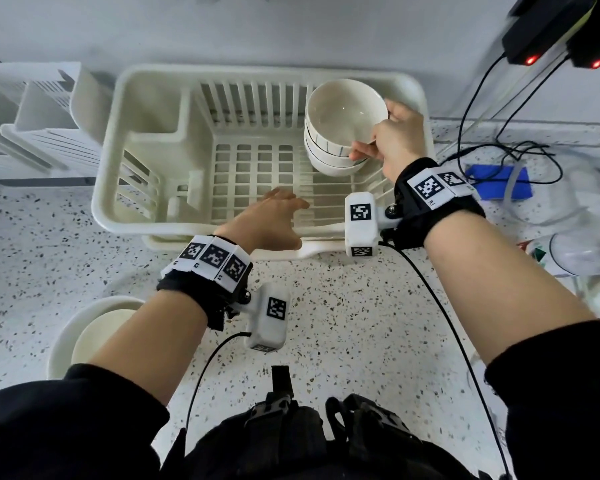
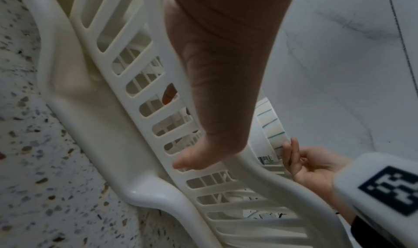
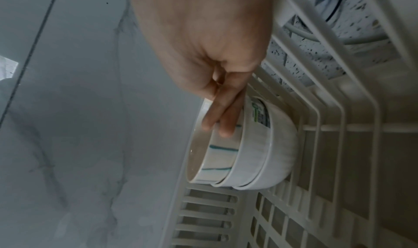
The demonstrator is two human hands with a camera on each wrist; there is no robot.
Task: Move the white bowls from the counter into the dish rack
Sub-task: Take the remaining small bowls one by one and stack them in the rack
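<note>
While your left hand (image 1: 274,220) rests straight-fingered on the dish rack (image 1: 111,188) rim, your right hand (image 1: 392,140) pinches the top bowl (image 1: 343,112), nested in two others.

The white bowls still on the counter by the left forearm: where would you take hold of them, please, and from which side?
Probably at the rim of the white bowls on the counter, on its near-left arc, coming down from above. They sit nested and mouth-up, so the rim is the free edge, and the forearm covers the right side. The left hand rests on the dish rack; the right hand grips the striped bowl.
</note>
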